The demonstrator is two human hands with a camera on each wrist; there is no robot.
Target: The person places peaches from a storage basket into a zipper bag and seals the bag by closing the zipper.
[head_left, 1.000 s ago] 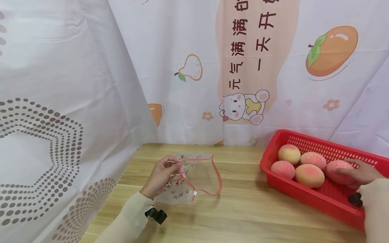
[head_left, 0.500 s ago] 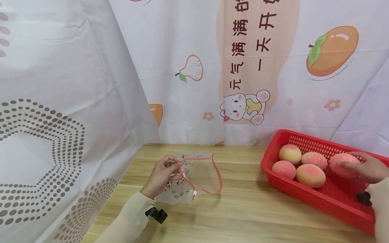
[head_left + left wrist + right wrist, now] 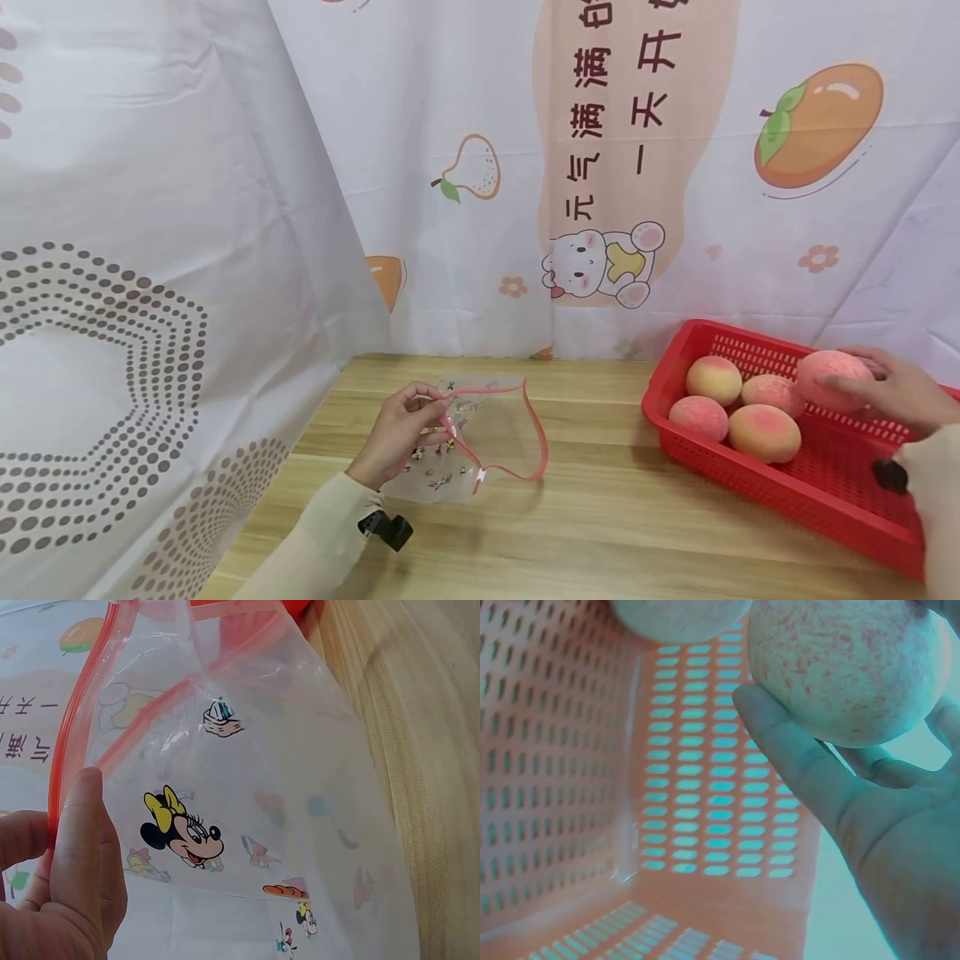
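My left hand pinches the red-edged rim of a clear zip bag printed with cartoon figures, and its mouth gapes toward the right. Up close in the left wrist view, the thumb presses on the bag's red zip strip. My right hand grips a pink peach, raised a little above the red plastic basket. In the right wrist view, thumb and fingers wrap around this peach. Several other peaches sit together at the basket's left end.
The basket stands on the right of a wooden table, close to the printed cloth hanging behind. Another cloth hangs along the left side. A small black camera is strapped to my left wrist.
My right hand has lifted the peach from among the others, first shifting right, then up and back left. The left hand and the bag stay where they were.
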